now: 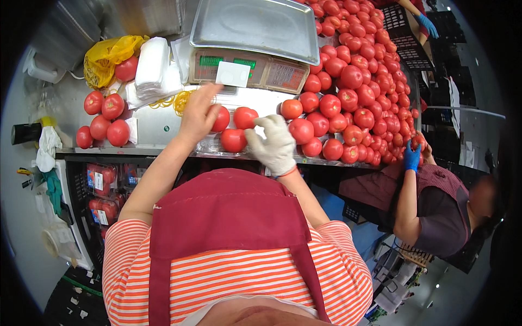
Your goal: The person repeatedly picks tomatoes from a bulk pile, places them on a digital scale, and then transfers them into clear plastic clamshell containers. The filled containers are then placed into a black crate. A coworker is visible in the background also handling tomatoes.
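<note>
In a clear plastic clamshell (pixel 208 145) at the counter's front edge lie several tomatoes (pixel 233 140). My bare left hand (pixel 199 112) is at the left side of the clamshell, its fingers apart and pointing up towards the scale, the thumb by the left tomato (pixel 220 119). My right hand (pixel 271 142), in a white knitted glove, is at the clamshell's right side, thumb and fingers curved beside the upper right tomato (pixel 245 117); whether it grips that tomato I cannot tell. A digital scale (pixel 261 73) with a metal pan (pixel 255 26) stands beyond my hands.
A large heap of tomatoes (pixel 351 77) covers the right side. Left are more tomatoes (pixel 113 106), a yellow plastic bag (pixel 102 53), white paper stacks (pixel 153 63) and yellow rubber bands (pixel 181 102). A co-worker's blue-gloved hand (pixel 412 157) holds a tomato at right. Packed tomatoes (pixel 104 210) sit under the counter.
</note>
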The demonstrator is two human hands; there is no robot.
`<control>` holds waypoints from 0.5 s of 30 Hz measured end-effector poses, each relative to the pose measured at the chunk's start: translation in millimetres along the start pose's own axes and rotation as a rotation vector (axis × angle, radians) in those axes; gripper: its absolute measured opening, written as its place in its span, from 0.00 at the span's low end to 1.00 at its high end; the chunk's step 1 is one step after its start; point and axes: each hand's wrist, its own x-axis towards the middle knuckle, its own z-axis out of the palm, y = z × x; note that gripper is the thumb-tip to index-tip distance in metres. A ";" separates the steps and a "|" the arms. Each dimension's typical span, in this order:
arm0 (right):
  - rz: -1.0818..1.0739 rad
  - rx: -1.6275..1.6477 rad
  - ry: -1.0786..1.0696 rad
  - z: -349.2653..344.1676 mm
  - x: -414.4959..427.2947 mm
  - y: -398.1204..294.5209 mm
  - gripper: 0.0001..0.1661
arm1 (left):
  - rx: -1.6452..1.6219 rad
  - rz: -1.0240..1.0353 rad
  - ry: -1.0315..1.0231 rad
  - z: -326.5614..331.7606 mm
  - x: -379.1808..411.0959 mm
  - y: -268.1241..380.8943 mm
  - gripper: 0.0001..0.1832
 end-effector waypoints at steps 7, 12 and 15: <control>0.799 0.816 -0.445 -5.5 -29.0 13.8 0.34 | -1.206 -0.830 0.136 -16.8 44.1 -17.8 0.33; 1.037 1.169 -0.468 -0.1 -34.4 28.9 0.35 | -1.394 -0.648 0.078 -22.5 11.0 -30.3 0.26; 0.756 1.620 -0.485 0.5 -44.5 32.0 0.34 | -0.641 -0.439 0.038 -31.1 -23.7 -0.9 0.27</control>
